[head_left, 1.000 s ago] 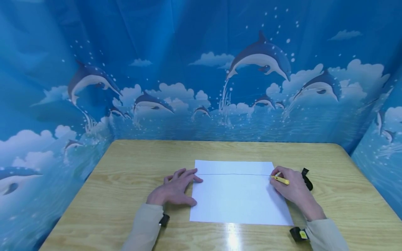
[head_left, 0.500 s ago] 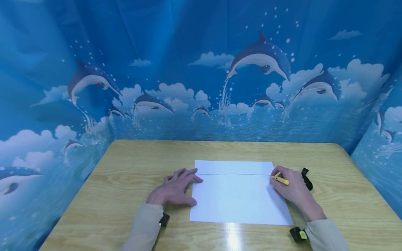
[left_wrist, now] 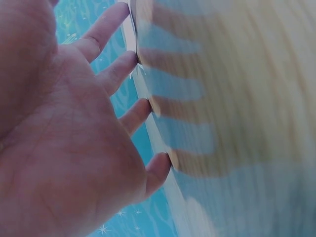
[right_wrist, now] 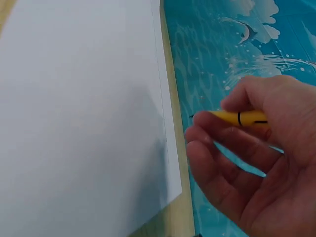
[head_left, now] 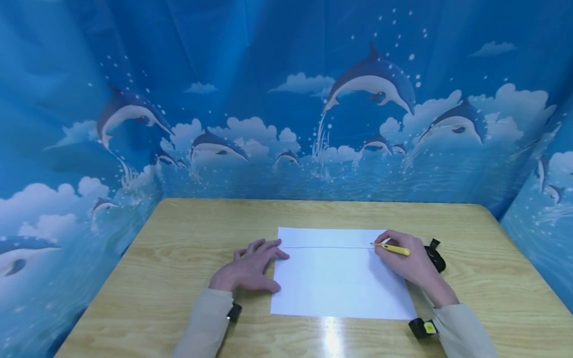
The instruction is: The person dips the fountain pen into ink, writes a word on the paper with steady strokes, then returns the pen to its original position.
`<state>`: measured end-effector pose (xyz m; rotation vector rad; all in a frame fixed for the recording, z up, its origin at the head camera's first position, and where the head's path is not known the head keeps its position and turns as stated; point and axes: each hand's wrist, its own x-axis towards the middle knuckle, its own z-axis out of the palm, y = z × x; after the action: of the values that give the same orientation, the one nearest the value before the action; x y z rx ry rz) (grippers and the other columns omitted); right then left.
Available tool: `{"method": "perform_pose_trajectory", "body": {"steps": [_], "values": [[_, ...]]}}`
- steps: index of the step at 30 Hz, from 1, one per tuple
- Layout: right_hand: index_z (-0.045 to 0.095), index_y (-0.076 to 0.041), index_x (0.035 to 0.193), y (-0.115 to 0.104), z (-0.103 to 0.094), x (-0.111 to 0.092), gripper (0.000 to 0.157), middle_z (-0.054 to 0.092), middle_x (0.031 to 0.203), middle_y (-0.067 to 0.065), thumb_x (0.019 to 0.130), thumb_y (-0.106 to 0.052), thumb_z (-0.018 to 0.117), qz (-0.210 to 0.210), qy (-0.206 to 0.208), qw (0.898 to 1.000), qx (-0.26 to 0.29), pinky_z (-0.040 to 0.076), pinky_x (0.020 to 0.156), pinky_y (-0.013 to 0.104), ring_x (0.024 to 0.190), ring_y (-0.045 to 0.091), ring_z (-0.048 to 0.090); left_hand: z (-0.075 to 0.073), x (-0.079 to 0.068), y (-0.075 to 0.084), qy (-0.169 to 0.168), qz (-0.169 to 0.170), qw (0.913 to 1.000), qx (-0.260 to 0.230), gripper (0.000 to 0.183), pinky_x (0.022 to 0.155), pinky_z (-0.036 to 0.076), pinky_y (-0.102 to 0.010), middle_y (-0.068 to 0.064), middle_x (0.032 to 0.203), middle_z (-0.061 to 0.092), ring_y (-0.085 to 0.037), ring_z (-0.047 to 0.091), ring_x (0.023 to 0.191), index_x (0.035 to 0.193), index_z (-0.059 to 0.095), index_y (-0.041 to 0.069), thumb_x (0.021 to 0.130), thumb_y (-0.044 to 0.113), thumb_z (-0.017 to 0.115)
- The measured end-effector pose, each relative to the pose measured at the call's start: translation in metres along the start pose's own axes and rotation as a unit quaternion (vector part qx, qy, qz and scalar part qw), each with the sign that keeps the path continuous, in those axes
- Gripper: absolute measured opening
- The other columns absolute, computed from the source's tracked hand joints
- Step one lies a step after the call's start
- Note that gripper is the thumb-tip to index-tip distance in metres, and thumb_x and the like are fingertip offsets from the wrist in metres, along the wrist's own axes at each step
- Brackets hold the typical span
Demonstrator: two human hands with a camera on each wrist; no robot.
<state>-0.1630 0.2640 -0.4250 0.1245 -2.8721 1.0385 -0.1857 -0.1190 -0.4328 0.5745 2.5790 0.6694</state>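
A white sheet of paper (head_left: 335,283) lies on the table, with a thin dark line (head_left: 331,247) running across its upper part. My left hand (head_left: 250,268) rests with spread fingers at the sheet's left edge; in the left wrist view the fingertips (left_wrist: 159,165) meet the surface. Between thumb and fingers my right hand (head_left: 409,256) pinches a yellow pen (head_left: 397,249), whose tip is over the paper near the line's right end. The right wrist view shows the pen's dark point (right_wrist: 191,116); whether it touches the paper, I cannot tell.
The wood-grain table (head_left: 201,219) extends around the sheet. A black item (head_left: 435,258), partly hidden, sits beside my right hand. Small black devices are at both wrists. A blue dolphin-print curtain (head_left: 268,99) borders the table's back and sides.
My right hand has moved left with the pen, from the sheet's right edge inward, and the pen's tip has lifted into clearer view. The left hand has stayed in place.
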Motion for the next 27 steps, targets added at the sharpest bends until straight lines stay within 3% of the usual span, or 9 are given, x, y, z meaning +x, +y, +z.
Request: {"method": "perform_pose_trajectory", "body": {"steps": [4, 8, 15, 27], "values": [[0.074, -0.015, 0.103, -0.002, 0.007, 0.010, 0.012, 0.076, 0.108, 0.007, 0.097, -0.025, 0.070, -0.016, -0.030, 0.998, 0.043, 0.054, 0.071, 0.028, 0.092, 0.022, 0.068, -0.001, 0.001, -0.001, -0.001, 0.002, 1.0000, 0.002, 0.065, 0.116, 0.011, -0.077, 0.008, 0.170, 0.026, -0.036, 0.011, 0.159, 0.140, 0.057, 0.035, 0.080, 0.039, 0.083], [0.074, -0.018, 0.103, -0.005, 0.016, 0.021, 0.010, 0.076, 0.111, 0.004, 0.096, -0.024, 0.072, -0.031, -0.056, 0.996, 0.058, 0.055, 0.080, 0.032, 0.106, 0.025, 0.071, -0.001, 0.001, -0.001, 0.000, 0.003, 1.0000, 0.003, 0.065, 0.117, 0.011, -0.077, 0.008, 0.170, 0.026, -0.036, 0.011, 0.159, 0.139, 0.058, 0.035, 0.079, 0.039, 0.083], [0.074, -0.021, 0.104, -0.011, 0.030, 0.042, 0.010, 0.075, 0.113, 0.001, 0.096, -0.026, 0.071, -0.028, -0.067, 0.992, 0.099, 0.053, 0.089, 0.039, 0.110, 0.025, 0.068, -0.002, 0.000, 0.000, 0.001, 0.005, 1.0000, -0.001, 0.063, 0.116, 0.011, -0.076, 0.008, 0.170, 0.027, -0.036, 0.012, 0.159, 0.136, 0.059, 0.033, 0.079, 0.039, 0.085], [0.073, -0.014, 0.107, -0.013, 0.044, 0.063, 0.017, 0.074, 0.110, 0.007, 0.097, -0.026, 0.069, 0.001, -0.068, 0.993, 0.098, 0.050, 0.079, 0.031, 0.096, 0.019, 0.065, -0.001, 0.001, 0.000, -0.001, 0.001, 1.0000, -0.008, 0.061, 0.116, 0.011, -0.076, 0.008, 0.169, 0.027, -0.036, 0.012, 0.159, 0.135, 0.060, 0.033, 0.079, 0.039, 0.084]]}}
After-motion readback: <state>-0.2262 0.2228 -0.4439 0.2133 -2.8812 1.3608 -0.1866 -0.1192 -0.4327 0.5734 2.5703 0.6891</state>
